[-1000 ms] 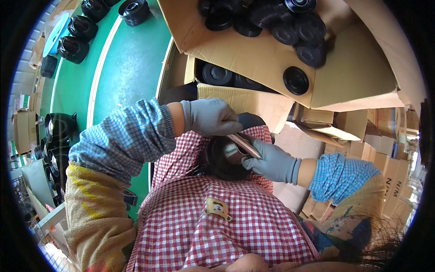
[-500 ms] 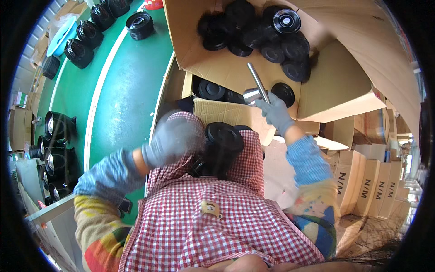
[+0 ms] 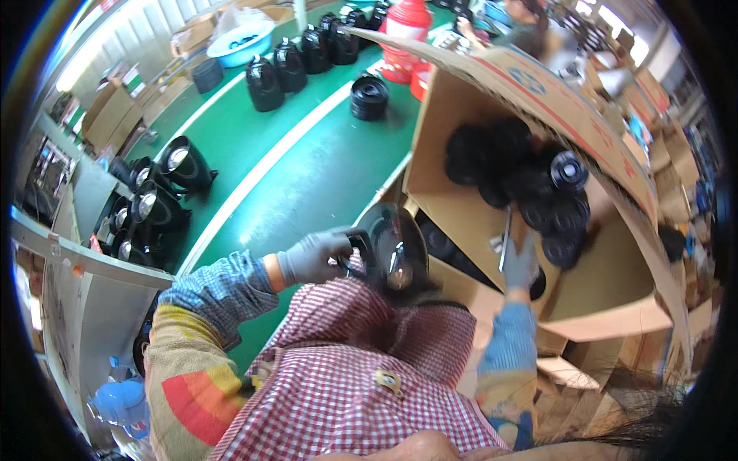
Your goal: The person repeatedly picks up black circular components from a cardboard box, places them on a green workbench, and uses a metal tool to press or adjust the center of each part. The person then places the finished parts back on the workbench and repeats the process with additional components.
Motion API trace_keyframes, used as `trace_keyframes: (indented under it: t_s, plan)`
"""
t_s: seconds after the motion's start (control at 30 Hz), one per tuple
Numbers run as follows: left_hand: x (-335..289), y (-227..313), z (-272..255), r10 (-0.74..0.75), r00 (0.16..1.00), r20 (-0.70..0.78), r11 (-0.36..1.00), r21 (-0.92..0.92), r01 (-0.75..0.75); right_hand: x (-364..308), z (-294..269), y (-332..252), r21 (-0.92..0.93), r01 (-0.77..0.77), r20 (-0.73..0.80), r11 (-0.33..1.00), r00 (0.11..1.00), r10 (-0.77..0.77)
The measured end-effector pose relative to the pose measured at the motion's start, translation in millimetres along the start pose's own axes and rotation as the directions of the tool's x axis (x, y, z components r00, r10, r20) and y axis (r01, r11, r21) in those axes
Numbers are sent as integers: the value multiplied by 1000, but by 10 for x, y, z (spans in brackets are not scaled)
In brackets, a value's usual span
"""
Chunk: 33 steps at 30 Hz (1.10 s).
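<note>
Black vessels [image 3: 154,203] crowd the left of the green tabletop [image 3: 284,184], bare room opening rightward; the left hand [image 3: 319,257] curls round the handle of a glossy black jug [image 3: 396,250], which overlaps the tabletop's right edge in view; the blurred right hand [image 3: 523,265] grips a metal tool [image 3: 505,246] before the open carton [image 3: 600,290].

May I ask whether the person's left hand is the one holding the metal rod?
No, the right hand holds the metal rod, while the left hand grips the black pot by its handle.
</note>
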<state>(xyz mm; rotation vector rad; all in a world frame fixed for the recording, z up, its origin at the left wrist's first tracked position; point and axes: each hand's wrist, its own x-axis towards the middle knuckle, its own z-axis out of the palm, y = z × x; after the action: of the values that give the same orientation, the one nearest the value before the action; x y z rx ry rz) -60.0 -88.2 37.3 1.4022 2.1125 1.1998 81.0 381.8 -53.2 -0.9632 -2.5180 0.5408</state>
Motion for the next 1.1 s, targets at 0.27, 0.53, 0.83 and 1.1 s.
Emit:
trace_keyframes:
  t_s: [0.27, 0.53, 0.83, 1.1]
  plan:
    - [-380, -2200, -1486, -697, 354, -624, 631, -768, -112, -1371, 4, 343, 559, -319, 412, 765, 908, 78]
    - [272, -3929, -2773, -582, -348, -735, 772, -634, 47, -1903, 21, 202, 396, -316, 281, 862, 936, 213]
    - [-44, -3819, -2727, -445, -90, -891, 798, -440, 413, -1664, 297, 378, 347, -329, 310, 878, 924, 223]
    - [-1484, -2076, -2543, -86, 246, -965, 32, 244, 969, -1788, 183, 175, 333, -256, 354, 907, 926, 131]
